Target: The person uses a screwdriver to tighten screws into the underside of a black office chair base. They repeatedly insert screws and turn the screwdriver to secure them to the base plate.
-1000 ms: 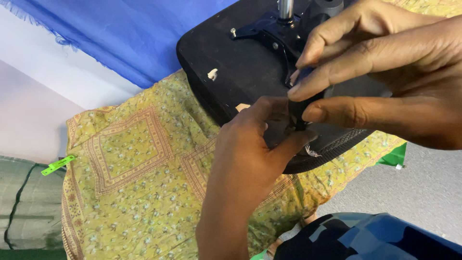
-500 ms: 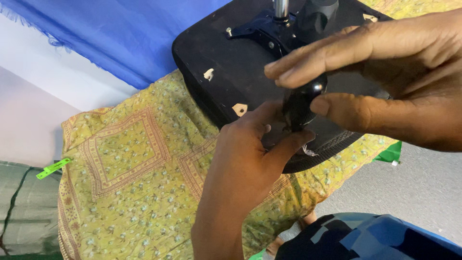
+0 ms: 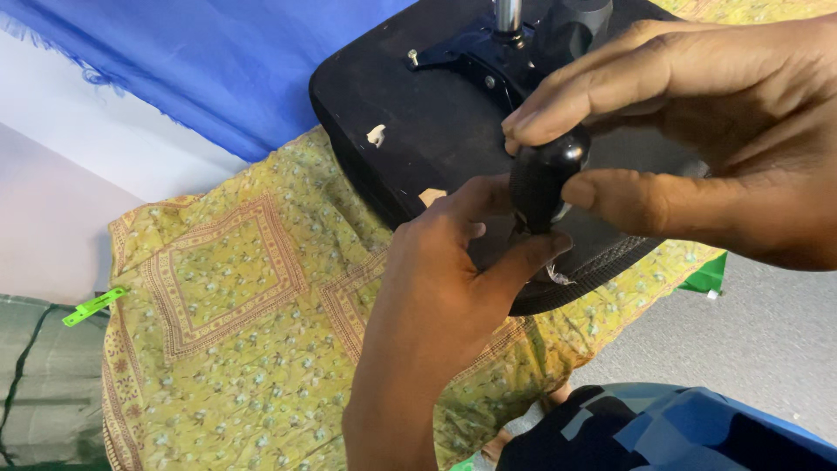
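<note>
An upturned black chair seat (image 3: 410, 122) lies on a yellow patterned cloth (image 3: 235, 331), with a metal bracket and a chrome post on its underside. My right hand (image 3: 697, 139) pinches a black ribbed knob-like handle (image 3: 540, 179) between thumb and fingers, just above the seat's near edge. My left hand (image 3: 445, 279) sits below it, thumb and forefinger closed around the lower end of the same handle, resting against the seat's rim.
A blue cloth (image 3: 218, 61) hangs behind the seat. A green clip (image 3: 94, 305) lies at the left by a dark green fabric (image 3: 44, 384). My knee in blue patterned cloth (image 3: 663, 432) is at the bottom right, over grey floor (image 3: 767, 340).
My right hand has lifted and opened its grip, so the black handle now shows between its thumb and fingers. The view has shifted slightly; my left hand stays at the handle's base.
</note>
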